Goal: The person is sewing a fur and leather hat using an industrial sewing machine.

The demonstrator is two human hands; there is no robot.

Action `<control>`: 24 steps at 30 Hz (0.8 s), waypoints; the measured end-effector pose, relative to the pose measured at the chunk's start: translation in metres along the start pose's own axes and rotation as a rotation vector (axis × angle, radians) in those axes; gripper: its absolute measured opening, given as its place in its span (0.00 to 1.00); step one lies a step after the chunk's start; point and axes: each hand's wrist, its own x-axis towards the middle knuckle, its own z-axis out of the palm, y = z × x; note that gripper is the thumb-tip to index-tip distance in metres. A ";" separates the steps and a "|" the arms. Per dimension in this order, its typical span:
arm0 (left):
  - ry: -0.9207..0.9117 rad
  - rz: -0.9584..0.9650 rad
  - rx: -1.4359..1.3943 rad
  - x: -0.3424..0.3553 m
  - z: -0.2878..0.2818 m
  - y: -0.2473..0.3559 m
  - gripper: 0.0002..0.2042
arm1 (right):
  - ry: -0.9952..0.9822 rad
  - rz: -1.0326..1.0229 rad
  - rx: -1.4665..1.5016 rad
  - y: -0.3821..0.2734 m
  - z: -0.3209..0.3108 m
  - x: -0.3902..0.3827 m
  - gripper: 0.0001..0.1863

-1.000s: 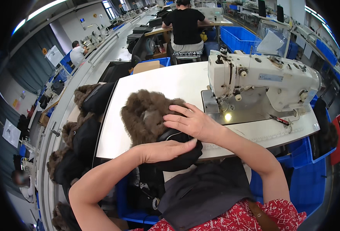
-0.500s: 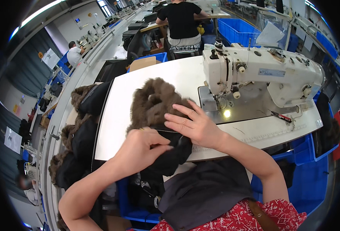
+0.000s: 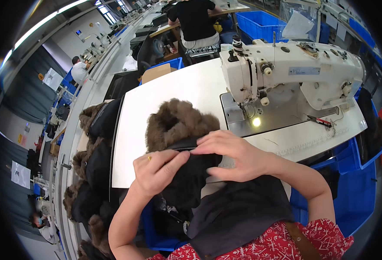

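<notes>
A black fabric piece with thick brown fur (image 3: 180, 119) lies near the table's front edge, its cloth hanging over toward my lap. It looks like a hat or hood, but I cannot tell which. A zipper (image 3: 184, 148) runs along the black part just below the fur. My left hand (image 3: 158, 171), with a ring on one finger, pinches the cloth at the zipper's left part. Over the right end of the zipper, my right hand (image 3: 240, 156) rests its stretched fingertips, the thumb standing apart lower down. The cloth under both hands is partly hidden.
A white sewing machine (image 3: 303, 71) with a lit needle area stands at the right on the white table (image 3: 143, 102). Red-handled snips (image 3: 320, 120) lie by its base. Similar fur-trimmed pieces (image 3: 98, 164) pile up at the left. Blue bins (image 3: 353, 199) stand lower right. A person (image 3: 193, 19) sits ahead.
My right hand has come off the fur down to the zipper. My left hand has moved slightly lower, its fingers now on the zipper edge. The view has shifted a little.
</notes>
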 end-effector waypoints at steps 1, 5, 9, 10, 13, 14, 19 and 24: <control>0.035 -0.047 -0.008 -0.001 0.000 0.000 0.16 | -0.011 0.007 -0.112 -0.003 0.003 0.005 0.25; 0.135 -0.232 0.042 0.000 -0.001 0.017 0.18 | 0.136 -0.114 -0.379 -0.004 0.021 0.025 0.17; 0.062 -0.338 0.161 -0.026 -0.004 0.071 0.20 | 0.276 -0.110 -0.324 0.003 0.034 0.029 0.10; 0.011 -0.403 0.196 -0.033 0.004 0.077 0.19 | 0.269 -0.088 -0.306 0.004 0.036 0.029 0.10; -0.101 -0.420 0.242 -0.053 0.021 0.086 0.16 | 0.289 0.097 -0.177 0.004 0.046 0.032 0.09; -0.070 -0.346 0.186 -0.060 0.022 0.087 0.15 | 0.300 0.184 -0.121 0.004 0.048 0.033 0.09; -0.080 -0.269 0.043 -0.075 0.023 0.086 0.14 | 0.226 0.509 0.349 0.002 0.048 0.040 0.11; -0.059 -0.422 0.070 -0.085 0.019 0.083 0.13 | 0.059 0.524 0.265 -0.003 0.039 0.045 0.12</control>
